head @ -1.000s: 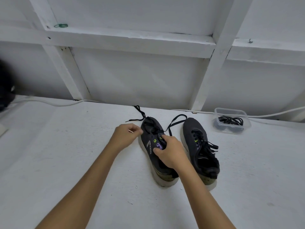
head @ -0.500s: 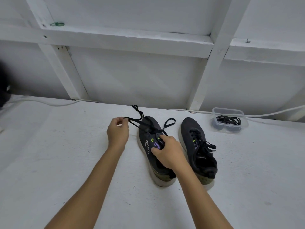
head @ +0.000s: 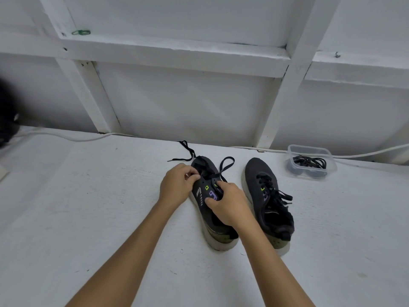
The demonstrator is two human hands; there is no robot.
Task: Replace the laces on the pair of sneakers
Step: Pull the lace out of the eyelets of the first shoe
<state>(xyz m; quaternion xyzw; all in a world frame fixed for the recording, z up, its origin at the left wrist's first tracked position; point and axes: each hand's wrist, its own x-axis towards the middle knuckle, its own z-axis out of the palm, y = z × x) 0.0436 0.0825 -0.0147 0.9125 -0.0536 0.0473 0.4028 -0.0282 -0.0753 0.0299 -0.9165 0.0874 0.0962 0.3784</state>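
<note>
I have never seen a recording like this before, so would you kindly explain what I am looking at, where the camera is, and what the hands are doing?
There is no machine here: these are a person's two bare hands, filmed by one wide-angle camera worn on the head, looking forward and down.

A pair of dark sneakers sits on a white surface. The left hand is at the side of the left sneaker, its fingers curled at the eyelets, apparently pinching the black lace, though the contact itself is hard to make out. That lace is already mostly pulled out and trails past the toe. The right hand grips the same sneaker across its middle to steady it.

The right sneaker is laced and untouched. Behind it, a clear plastic box holds a bundle of black laces.
</note>
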